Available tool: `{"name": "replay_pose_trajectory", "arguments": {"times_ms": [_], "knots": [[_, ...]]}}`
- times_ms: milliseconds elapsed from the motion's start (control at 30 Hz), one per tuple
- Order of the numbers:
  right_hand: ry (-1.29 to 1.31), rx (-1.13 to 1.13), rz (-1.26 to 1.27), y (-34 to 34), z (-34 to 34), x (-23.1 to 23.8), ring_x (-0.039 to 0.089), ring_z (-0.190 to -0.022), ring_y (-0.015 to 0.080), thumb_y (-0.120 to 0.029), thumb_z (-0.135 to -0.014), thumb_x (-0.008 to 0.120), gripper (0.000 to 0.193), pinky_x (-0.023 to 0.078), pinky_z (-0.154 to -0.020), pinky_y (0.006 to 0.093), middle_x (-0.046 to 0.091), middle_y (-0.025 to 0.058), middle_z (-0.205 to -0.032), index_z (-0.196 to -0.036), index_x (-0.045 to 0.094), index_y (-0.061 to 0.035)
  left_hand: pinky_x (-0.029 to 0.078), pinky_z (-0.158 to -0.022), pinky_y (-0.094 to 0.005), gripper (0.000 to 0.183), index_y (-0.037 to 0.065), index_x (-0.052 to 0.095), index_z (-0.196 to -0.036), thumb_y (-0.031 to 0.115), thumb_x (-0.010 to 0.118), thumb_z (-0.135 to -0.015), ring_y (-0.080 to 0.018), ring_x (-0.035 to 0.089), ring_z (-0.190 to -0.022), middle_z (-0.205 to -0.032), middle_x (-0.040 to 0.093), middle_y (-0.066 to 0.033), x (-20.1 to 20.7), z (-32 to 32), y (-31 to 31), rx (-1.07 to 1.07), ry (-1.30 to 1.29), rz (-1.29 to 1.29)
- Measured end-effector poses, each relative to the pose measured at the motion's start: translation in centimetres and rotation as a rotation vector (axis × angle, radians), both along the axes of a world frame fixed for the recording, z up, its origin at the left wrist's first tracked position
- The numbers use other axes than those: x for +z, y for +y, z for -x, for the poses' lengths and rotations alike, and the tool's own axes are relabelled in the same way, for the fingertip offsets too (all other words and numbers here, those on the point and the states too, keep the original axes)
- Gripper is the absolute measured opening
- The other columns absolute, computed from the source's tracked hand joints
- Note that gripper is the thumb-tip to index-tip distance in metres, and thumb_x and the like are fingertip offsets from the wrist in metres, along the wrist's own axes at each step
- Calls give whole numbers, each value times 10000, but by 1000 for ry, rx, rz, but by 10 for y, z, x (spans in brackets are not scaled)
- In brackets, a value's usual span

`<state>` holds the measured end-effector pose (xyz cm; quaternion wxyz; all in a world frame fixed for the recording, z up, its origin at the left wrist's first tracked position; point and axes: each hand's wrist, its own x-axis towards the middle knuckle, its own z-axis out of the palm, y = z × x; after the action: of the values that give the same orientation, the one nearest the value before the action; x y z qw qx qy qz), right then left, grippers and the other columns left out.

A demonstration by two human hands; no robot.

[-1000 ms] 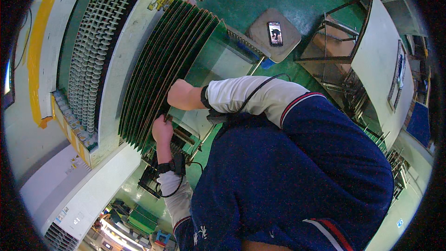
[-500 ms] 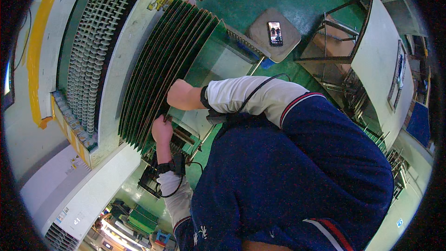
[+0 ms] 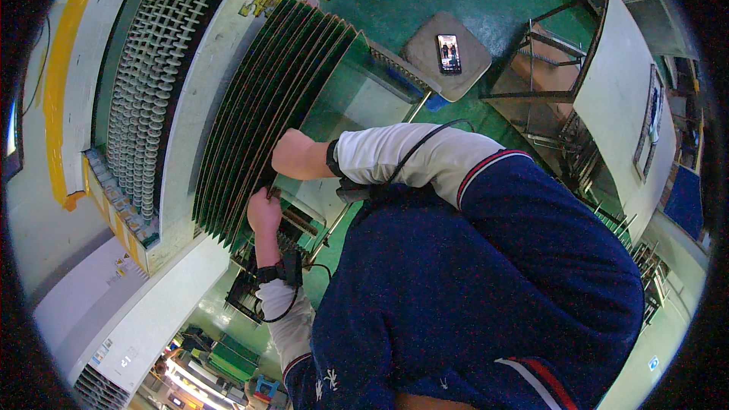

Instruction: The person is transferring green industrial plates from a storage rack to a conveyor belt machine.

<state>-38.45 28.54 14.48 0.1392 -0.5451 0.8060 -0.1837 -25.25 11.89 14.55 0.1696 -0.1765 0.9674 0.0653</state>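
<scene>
Several thin dark green panels with copper-brown edges stand side by side in a row, like leaves of a book. My left hand is closed at the lower end of the row, its fingertips pinching the edge of a green panel. Just above it, my right hand is curled against the nearest panel's face and edge. Its fingers are turned away, so what they hold is hidden. Each wrist wears a black band with a small box and cable.
Left of the panels, a pale machine has rows of white rollers. A metal rack reaches right of the panels. A phone lies on a grey-brown stool. Beyond it stands a cart with a white top.
</scene>
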Motion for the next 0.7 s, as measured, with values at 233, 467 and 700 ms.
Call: {"name": "replay_pose_trajectory", "arguments": {"times_ms": [233, 467, 700], "knots": [[-4, 11, -13, 0, 0, 0, 659, -759, 267, -127, -690, 620, 98, 491, -598, 391, 673, 97, -769, -724, 695, -75, 464, -703, -459, 281, 6, 607, -961, 198, 576, -758, -387, 585, -835, -881, 618, -214, -2, -1, -1, 1, 13, -1], [-4, -2, -1, -3, 0, -6, 658, -749, 276, -126, -670, 623, 107, 502, -595, 394, 673, 103, -767, -725, 695, -70, 474, -732, -450, 318, 9, 602, -1017, 182, 565, -754, -380, 591, -877, -940, 617, -220, 0, 0, 1, 24, -25, 21], [-2, 12, -27, -4, 0, -5, 661, -736, 272, -123, -671, 616, 112, 507, -585, 393, 673, 100, -752, -727, 701, -78, 474, -729, -445, 317, 7, 597, -1017, 177, 578, -750, -381, 588, -876, -942, 614, -214, 0, 3, 0, 18, -73, 28]]}}
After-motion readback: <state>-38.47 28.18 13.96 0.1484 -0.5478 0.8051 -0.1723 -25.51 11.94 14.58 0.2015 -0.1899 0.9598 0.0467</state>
